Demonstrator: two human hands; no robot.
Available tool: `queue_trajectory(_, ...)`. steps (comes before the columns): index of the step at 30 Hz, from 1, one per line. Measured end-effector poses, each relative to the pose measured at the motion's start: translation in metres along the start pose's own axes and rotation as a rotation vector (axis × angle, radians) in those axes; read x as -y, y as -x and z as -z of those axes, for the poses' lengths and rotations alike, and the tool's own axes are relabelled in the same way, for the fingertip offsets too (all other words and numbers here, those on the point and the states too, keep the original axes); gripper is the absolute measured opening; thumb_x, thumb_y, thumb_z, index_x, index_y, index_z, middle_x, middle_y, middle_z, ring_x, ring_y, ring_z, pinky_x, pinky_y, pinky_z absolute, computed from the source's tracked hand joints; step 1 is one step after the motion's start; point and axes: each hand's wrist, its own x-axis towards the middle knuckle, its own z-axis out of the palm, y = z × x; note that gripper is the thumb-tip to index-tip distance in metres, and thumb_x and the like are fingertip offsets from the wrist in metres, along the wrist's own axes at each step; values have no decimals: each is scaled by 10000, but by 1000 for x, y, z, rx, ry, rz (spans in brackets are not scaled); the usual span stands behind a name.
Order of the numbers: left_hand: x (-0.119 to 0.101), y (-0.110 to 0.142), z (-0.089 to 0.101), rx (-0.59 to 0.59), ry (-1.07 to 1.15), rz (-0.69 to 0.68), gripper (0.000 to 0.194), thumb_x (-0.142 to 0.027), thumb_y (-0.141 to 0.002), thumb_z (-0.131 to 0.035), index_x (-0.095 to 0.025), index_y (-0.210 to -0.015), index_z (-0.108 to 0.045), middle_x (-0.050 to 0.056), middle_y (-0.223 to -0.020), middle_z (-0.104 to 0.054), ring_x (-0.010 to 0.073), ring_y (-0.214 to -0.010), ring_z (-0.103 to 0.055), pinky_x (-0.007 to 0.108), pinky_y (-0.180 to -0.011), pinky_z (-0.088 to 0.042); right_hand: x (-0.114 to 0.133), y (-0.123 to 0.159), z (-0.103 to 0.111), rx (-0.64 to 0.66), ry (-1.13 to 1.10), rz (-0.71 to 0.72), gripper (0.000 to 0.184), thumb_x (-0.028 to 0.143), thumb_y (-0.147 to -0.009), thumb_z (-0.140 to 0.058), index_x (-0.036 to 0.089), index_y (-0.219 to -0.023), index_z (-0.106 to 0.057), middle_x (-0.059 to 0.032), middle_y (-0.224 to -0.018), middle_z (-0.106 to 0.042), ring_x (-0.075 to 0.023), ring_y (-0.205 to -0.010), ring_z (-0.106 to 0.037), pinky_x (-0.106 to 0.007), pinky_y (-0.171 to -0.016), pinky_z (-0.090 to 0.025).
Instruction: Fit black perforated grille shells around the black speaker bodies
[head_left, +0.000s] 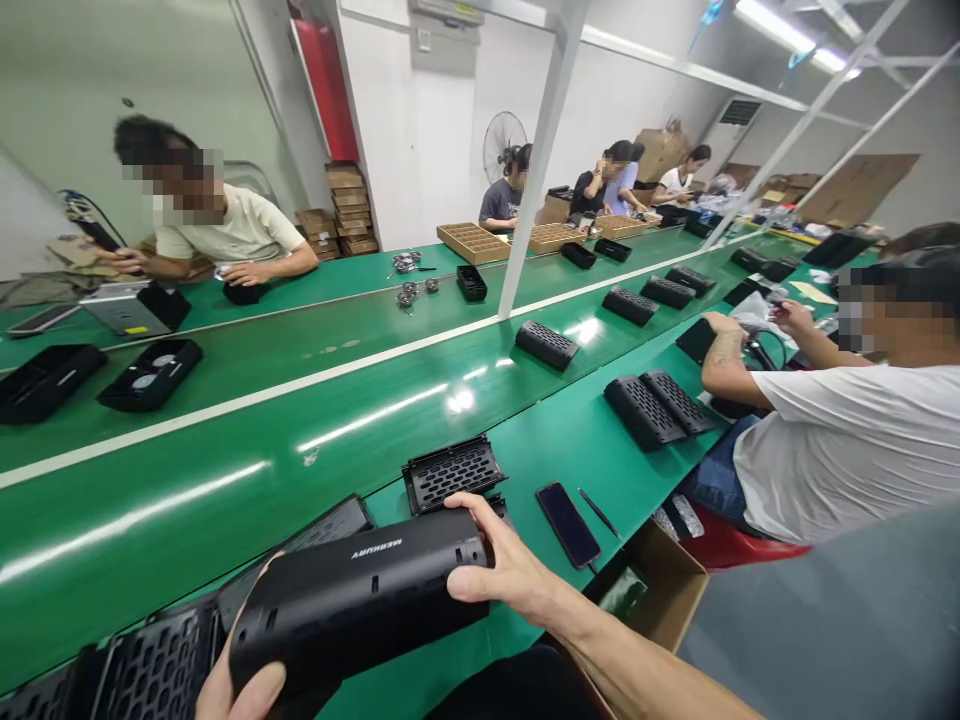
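The green bench [480,395] is spanning the view, running toward two o'clock. At seven o'clock, a long black casing marked MERKURY [360,590] is being held above its near edge. The left hand [244,690] is gripping the casing's left end, its fingers spread around it; the right hand [502,565] is clasping the other end, thumb and fingers parted by its width. Perforated black panels [450,475] are lying just beyond. At four o'clock, a phone [568,525] is resting beside a thin pen-like tool [600,514].
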Motion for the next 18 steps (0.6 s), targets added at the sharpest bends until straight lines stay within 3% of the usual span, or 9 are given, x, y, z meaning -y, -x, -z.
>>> queue_trajectory(4,-2,-2,-7,88,60,-87,975,-609,-714,-832,-194,-1538,-518,129,-1486,-636,434,-1456,-484,560,-1239,-381,-8,11,-4,-122,100,-25,735,571,-805,-830,310,-1425,-533,-74,-1360,-632,-343,-1258,-583,-464,-1081,-425)
queue_trajectory(6,-5,-3,-6,245,77,-147,1007,-627,-733,-822,-185,-1570,-480,148,-1555,-566,438,-1495,-428,555,-1267,-320,-13,17,0,-166,155,-78,687,588,-849,-776,339,-1442,-534,-70,-1491,-577,-357,-1389,-503,-482,-1175,-351)
queue_trajectory(7,-6,-3,-5,382,83,-142,1048,-603,-748,-829,-198,-1616,-404,143,-1593,-522,434,-1511,-404,558,-1275,-298,-15,18,4,-189,151,-128,688,605,-838,-774,358,-1437,-542,-62,-1535,-550,-366,-1421,-481,-482,-1188,-350)
queue_trajectory(9,-5,-4,-4,459,134,-180,1039,-539,-789,-821,-206,-1646,-338,131,-1603,-511,428,-1504,-414,557,-1272,-300,-19,18,11,-246,112,-223,676,628,-838,-748,397,-1440,-546,-38,-1583,-521,-366,-1435,-485,-454,-1152,-426)
queue_trajectory(13,5,0,-13,389,125,-230,963,-513,-808,-813,-203,-1619,-398,108,-1594,-523,427,-1495,-421,550,-1260,-328,-20,20,10,-312,94,-315,682,672,-835,-705,393,-1439,-559,-31,-1579,-542,-372,-1374,-567,-380,-966,-593)
queue_trajectory(15,11,2,-17,342,82,-226,950,-558,-801,-810,-208,-1601,-434,103,-1585,-530,426,-1478,-443,546,-1249,-350,-20,22,4,-346,97,-355,710,701,-836,-683,373,-1453,-553,-52,-1533,-591,-385,-1336,-601,-386,-899,-631)
queue_trajectory(18,17,4,-19,277,14,-215,962,-682,-801,-771,-221,-1586,-460,112,-1560,-544,408,-1453,-473,530,-1237,-372,-24,25,1,-382,80,-403,749,731,-851,-632,342,-1484,-541,-76,-1495,-626,-394,-1343,-597,-424,-924,-635)
